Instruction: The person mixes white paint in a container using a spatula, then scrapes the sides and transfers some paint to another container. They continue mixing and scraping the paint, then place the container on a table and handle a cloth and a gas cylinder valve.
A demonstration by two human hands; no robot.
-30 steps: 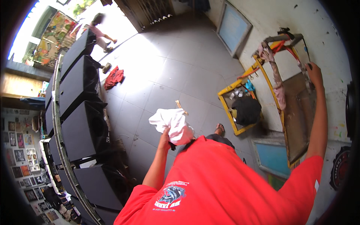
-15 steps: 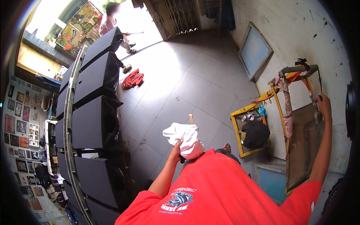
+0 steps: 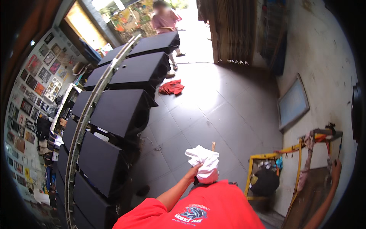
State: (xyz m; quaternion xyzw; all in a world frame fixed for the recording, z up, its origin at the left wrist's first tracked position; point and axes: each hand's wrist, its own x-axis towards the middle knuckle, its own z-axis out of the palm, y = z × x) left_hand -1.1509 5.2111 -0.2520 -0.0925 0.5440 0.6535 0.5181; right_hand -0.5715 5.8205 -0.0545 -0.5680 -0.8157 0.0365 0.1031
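My left hand is closed on a bunched white cloth in front of my red shirt. Just beyond the cloth a short brown stick-like piece shows; whether it touches the cloth I cannot tell. At the far right my right hand is raised beside a yellow-framed stand, fingers curled at the lower end of a thin dark strip. What those fingers grip is too small to make out. A pinkish cloth is wound along one post of the stand.
Rows of slanted black-covered boards on a long rail fill the left. A red cloth lies on the grey tiled floor. A blue-panelled frame leans on the right wall. Another person is by the bright doorway.
The view has swung, so the boards, doorway and stand sit lower and further right. My left hand keeps the white cloth. My right hand stays beside the stand. The other person's pose differs.
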